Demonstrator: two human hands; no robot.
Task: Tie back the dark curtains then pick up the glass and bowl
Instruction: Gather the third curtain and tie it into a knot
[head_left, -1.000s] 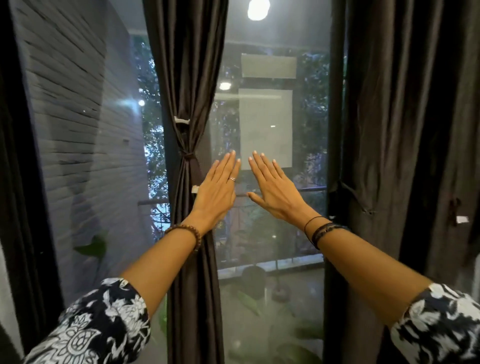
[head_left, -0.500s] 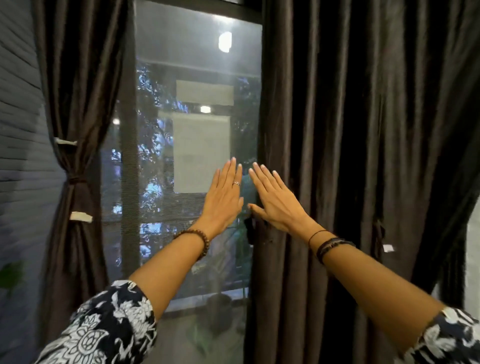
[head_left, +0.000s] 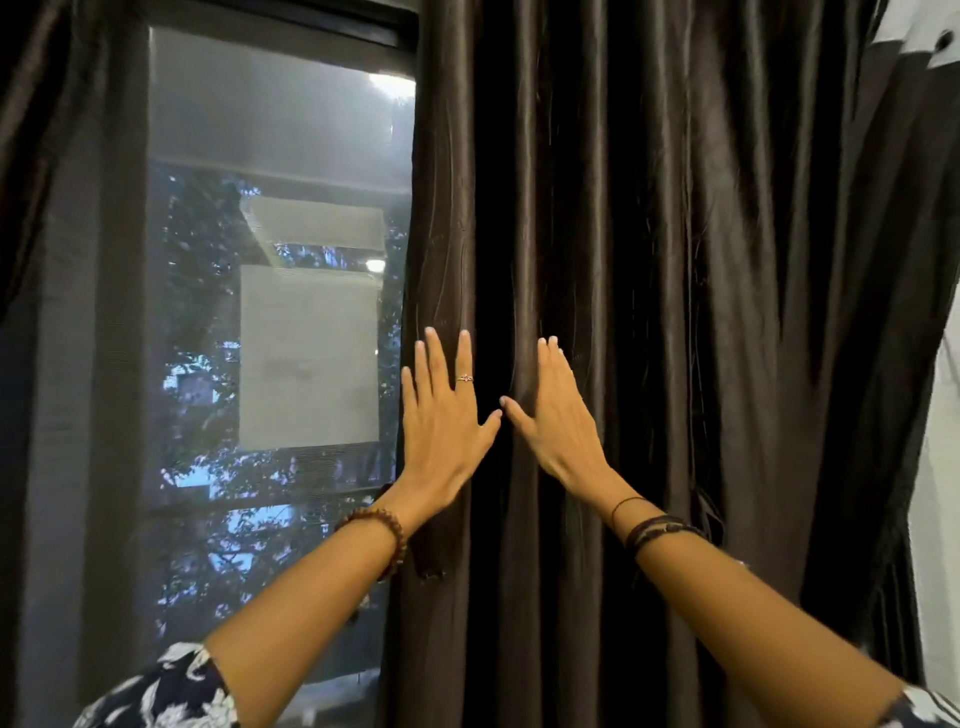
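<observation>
1. Nearest the camera, two patterned black-and-white sleeves (head_left: 161, 691) sit at the bottom corners, bare forearms reaching up from them toward the dark curtain (head_left: 675, 312).
2. The left wrist carries a brown beaded bracelet (head_left: 387, 525); the right wrist carries thin dark cord bands (head_left: 657, 527).
3. The left hand (head_left: 441, 415) is spread flat, fingers straight and pointing up, over the curtain's left edge; a small ring (head_left: 465, 378) sits on one finger.
4. The right hand (head_left: 556, 415) is also flat with straight fingers, just right of the left hand and in front of the curtain's folds; the two thumb tips almost meet. Neither hand grips anything, and whether the palms actually touch the fabric cannot be told.
5. The dark curtain hangs loose in long vertical pleats, untied, filling the space right of the hands.
6. Left of the curtain, the window pane (head_left: 260, 364) shows trees and a reflected ceiling light (head_left: 375, 265).
7. At the far left edge hangs another dark curtain panel (head_left: 31, 208).
</observation>
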